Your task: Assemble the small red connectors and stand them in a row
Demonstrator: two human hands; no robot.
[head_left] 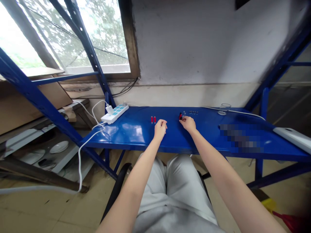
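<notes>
My left hand [160, 128] hovers over the blue tabletop with its fingers curled together; whatever may be in them is hidden. Just to its left, two small red cylinders with pale lower ends [153, 119] stand side by side. My right hand [189, 124] is closed, its fingertips down at a small red-and-black piece [180, 116], but what they pinch is hidden. Right behind those fingers are small clear pieces [184, 113]. A short row of several tiny metallic parts [193, 112] lies further right.
A white power strip [115, 113] with a plug and cable sits at the table's left end. At the right are a clear glass [224, 109], a blurred-out dark object [240, 137] and a white device [293, 137]. Blue frame posts [264, 103] flank the table.
</notes>
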